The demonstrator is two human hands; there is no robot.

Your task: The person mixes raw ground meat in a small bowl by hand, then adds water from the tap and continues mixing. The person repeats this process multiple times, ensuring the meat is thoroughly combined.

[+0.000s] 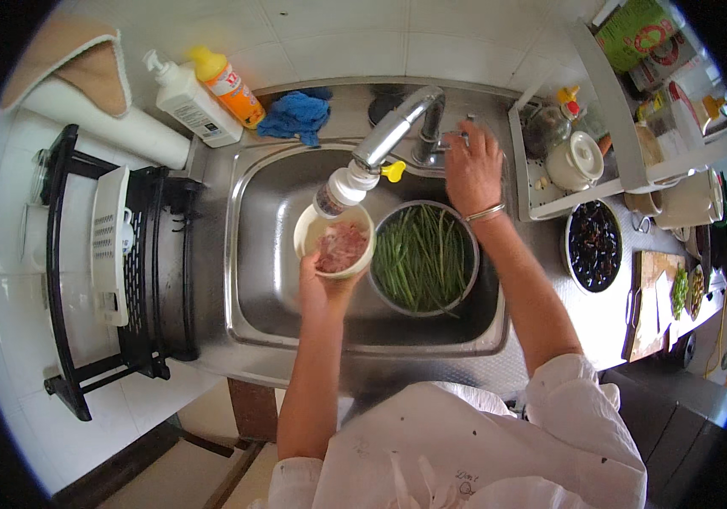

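My left hand [328, 289] holds a cream bowl [303, 238] over the sink basin, gripping it from the near side. Pieces of raw meat [343, 245] lie in the bowl, with some cloudy liquid beside them. Right above the bowl hangs the white filter nozzle [345, 188] of a chrome faucet [395, 130]; a yellow tab [393, 171] sticks out from it. My right hand [476, 168], with a bangle at the wrist, is at the faucet handle [449, 141], its fingertips partly hiding it. Between my arms, a round metal basin [475, 254] full of long green beans [424, 257] stands in the sink [268, 305].
Behind the sink are a white pump bottle [201, 105], an orange bottle [229, 86] and a blue cloth [296, 116]. A black rack [61, 254] stands left. Rightward are a shelf [618, 127], a bowl of dark pieces in liquid [594, 245] and a cutting board [646, 331].
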